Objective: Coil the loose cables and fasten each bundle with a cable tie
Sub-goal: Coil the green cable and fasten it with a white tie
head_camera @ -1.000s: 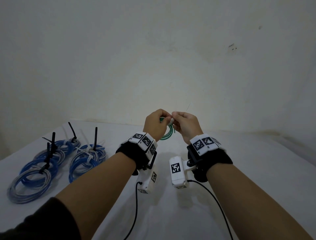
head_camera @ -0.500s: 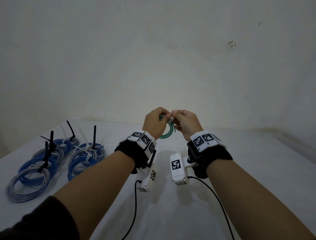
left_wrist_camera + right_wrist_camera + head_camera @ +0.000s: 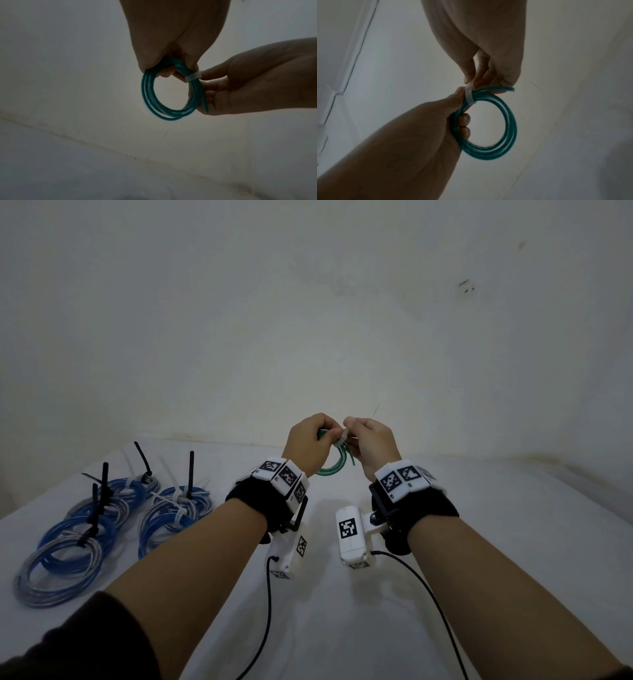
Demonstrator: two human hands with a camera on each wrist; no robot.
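— What does the coil [image 3: 169,93] look like?

— It is a thin green cable wound into a small round ring of a few turns. A white tie [image 3: 193,78] wraps across the strands at one spot on the ring. One cut end of the cable sticks out loose just past the tie, against the right palm.

— Where is it?

— In the air above the worktop [image 3: 496,542], held up between the two hands in front of a pale wall [image 3: 308,302].

— And the fingers?

— The left hand [image 3: 308,445] grasps the ring: its fingers curl through the middle of the coil, with the thumb pressed on the strands next to the tie. The right hand [image 3: 371,441] pinches the tie with thumb and forefinger, the other fingers curled beside the coil. The two hands touch, or nearly touch, at the tie.

— What else is about?

— Well apart, at the left of the worktop, lie blue coils [image 3: 102,525], some with clear or grey turns. Each is bound, some with black ties [image 3: 190,474] whose tails stand up, some with white ones. Both wrists carry black bands with white marker blocks and a camera, and a black lead [image 3: 267,611] trails from each toward the person.

— Anything in the way?

— The hands themselves hide the top of the ring and the tie's head from the head view.
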